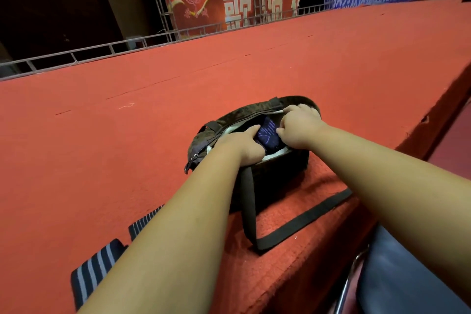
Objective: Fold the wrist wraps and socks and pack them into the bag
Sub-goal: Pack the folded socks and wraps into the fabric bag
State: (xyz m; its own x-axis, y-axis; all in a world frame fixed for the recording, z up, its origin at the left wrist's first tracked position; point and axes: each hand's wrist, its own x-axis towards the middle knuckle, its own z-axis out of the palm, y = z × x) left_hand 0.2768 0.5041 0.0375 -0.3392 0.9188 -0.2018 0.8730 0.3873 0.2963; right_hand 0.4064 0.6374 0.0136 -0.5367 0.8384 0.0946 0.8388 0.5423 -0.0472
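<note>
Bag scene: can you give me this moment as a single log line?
sock: in open bag mouth | left hand, right hand: touching sock | wrist wraps: on carpet, unpacked

Arms outstretched, left grip [242, 145] beside right grip [298, 127].

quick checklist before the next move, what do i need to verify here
1. Bag open: ok, its zip is apart.
2. Sock in the opening: ok, it sits between both hands.
3. Left hand and right hand grip: cannot tell, the fingers are partly hidden.
4. Wrist wraps packed: not ok, they lie on the carpet.
5. Wrist wraps folded: cannot tell, the left forearm covers them.
6. Strap clear of the opening: ok.
</note>
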